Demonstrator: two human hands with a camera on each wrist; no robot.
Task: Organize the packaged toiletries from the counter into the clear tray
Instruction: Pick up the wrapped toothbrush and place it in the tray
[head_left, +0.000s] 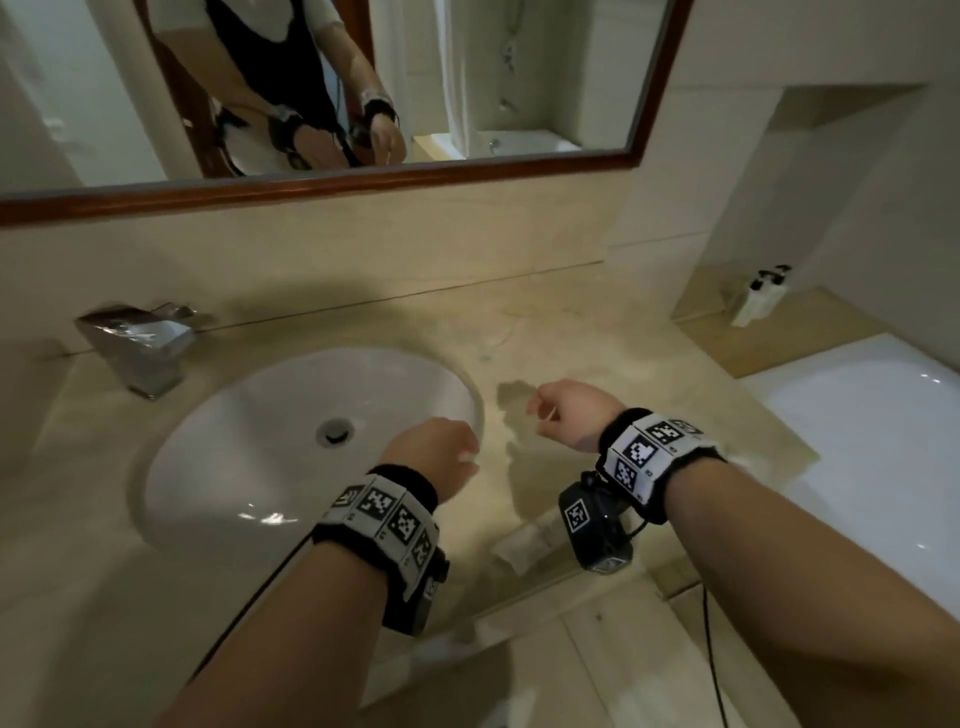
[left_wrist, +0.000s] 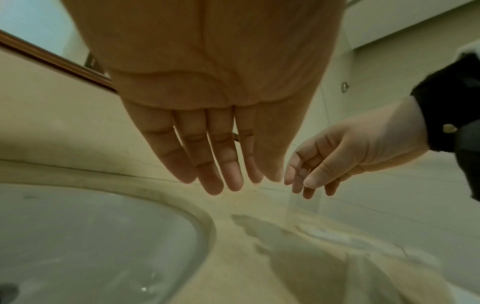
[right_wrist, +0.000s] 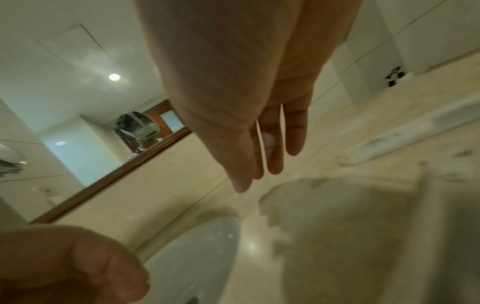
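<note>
Holding a thin stick (head_left: 550, 414), perhaps a wrapped toiletry, pinched in our right hand (head_left: 558, 410), we keep our left hand (head_left: 441, 452) flat and empty. We should lower it gently. A faint clear shape below may be the tray (head_left: 511, 397); we cannot tell its contents. A white packet (head_left: 524, 543) lies on the table (head_left: 597, 338).

- The left hand (head_left: 435, 457) hovers over the right rim of the white sink (head_left: 249, 447), holding nothing that shows.
- The right hand (head_left: 566, 413) hangs above the beige counter (head_left: 597, 353), and a thin pale stick (head_left: 549, 414) shows at its fingers.
- A white packet (head_left: 524, 543) lies on the counter near the front edge, below the right wrist.
- A chrome tap (head_left: 140, 343) stands behind the sink on the left.
- A wood-framed mirror (head_left: 519, 78) hangs on the wall above.
- A white bathtub (head_left: 857, 436) sits at the right.
</note>
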